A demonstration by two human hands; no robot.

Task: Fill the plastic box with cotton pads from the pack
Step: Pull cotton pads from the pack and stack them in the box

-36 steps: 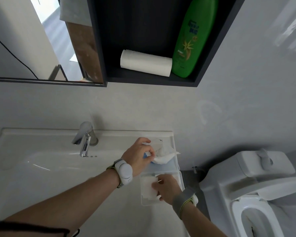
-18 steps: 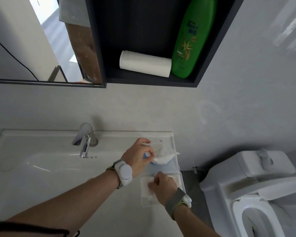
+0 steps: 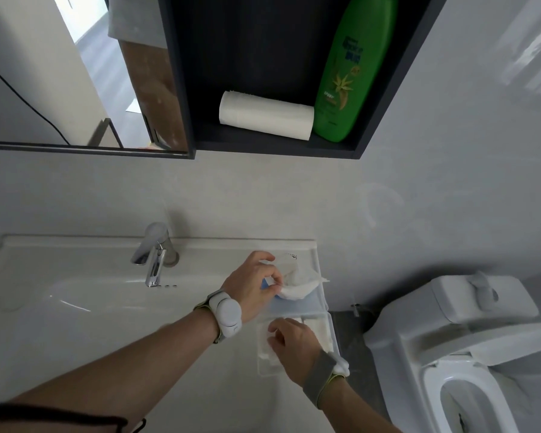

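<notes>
1. a white sink with a chrome faucet at its back edge.
2. a mirror on the wall above the sink.
3. a dark shelf beside the mirror, holding a paper roll lying on its side, touching an upright green bottle.
4. a white toilet with its lid raised, right of the sink.

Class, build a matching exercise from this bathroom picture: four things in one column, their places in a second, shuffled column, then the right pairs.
Things:
1. green bottle
2. paper roll
3. faucet
4. plastic box

Places:
A. lying on its side in the dark shelf
B. on the sink's right edge, under the right hand
C. at the back of the basin
D. standing in the shelf's right corner

Pairs: 1-D, 2-A, 3-C, 4-B
</notes>
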